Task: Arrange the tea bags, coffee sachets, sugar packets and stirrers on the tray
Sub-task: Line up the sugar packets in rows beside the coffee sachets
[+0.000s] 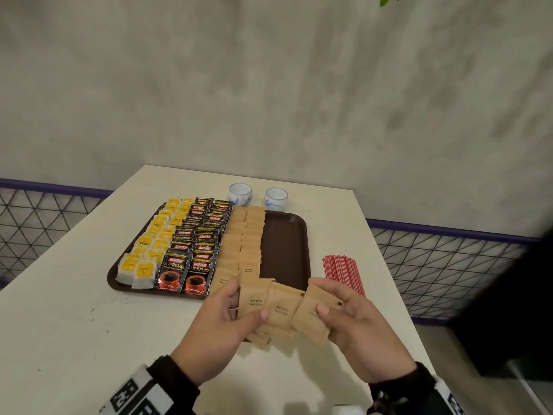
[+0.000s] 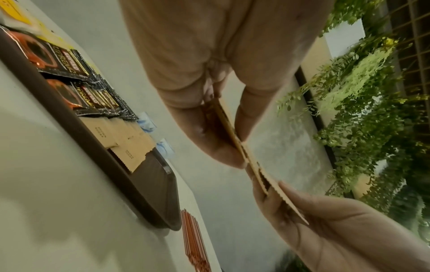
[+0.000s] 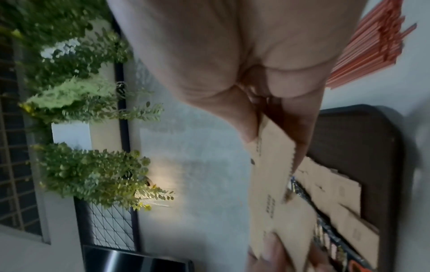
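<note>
Just above the near edge of the white worktop [image 1: 74,310], in the head view, both hands are busy with a fan of flat brown paper sugar packets [image 1: 281,307]. The left hand [image 1: 221,327] pinches most of the fan, thumb on top, while the right hand [image 1: 356,327] pinches the end packet between thumb and fingers. Beyond the hands lies the dark brown plastic tray [image 1: 287,244]: yellow-tagged tea bags [image 1: 149,250] far out to the left, black coffee sachets [image 1: 194,250] next, then two columns of sugar packets straight ahead of the left hand. The strip ahead of the right hand is bare. The bundle of red-and-white striped stirrers [image 1: 344,274] waits on the worktop, just past the right hand and beside the tray.

From the left wrist, we see the packets edge-on, clamped between the left hand's thumb and fingertips [image 2: 230,158], and the right hand [image 2: 325,220] gripping the outermost one.

From the right wrist, blurred, the right hand's thumb and fingers are closed on a packet [image 3: 270,158], tray beyond.

My read: the sugar step is nearly done. Next, that end packet needs peeling free and laying at the near end of a sugar column, overlapped like its neighbours; then the stirrers go into the bare strip.
</note>
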